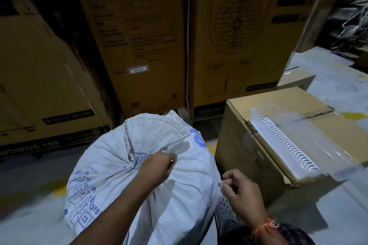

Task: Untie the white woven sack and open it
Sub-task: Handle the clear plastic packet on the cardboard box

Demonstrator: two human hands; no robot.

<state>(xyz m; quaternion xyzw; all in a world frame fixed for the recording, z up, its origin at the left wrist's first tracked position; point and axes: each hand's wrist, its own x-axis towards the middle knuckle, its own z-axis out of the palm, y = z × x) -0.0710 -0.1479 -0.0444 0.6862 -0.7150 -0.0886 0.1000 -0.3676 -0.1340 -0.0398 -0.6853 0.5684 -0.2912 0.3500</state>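
The white woven sack with blue print stands on the floor at bottom centre, its top gathered into a tight pucker. My left hand sits right on that gathered neck, fingers curled and pinching there. My right hand is at the sack's right edge, fingers curled, pinching what looks like a thin clear string or strip against the sack's side. A flap of the sack's mouth fans out above the pucker. The tie itself is too small to make out.
An open cardboard box holding a white grille in plastic wrap stands just right of the sack. Tall brown cartons form a wall behind. Grey floor with yellow patches lies to the left.
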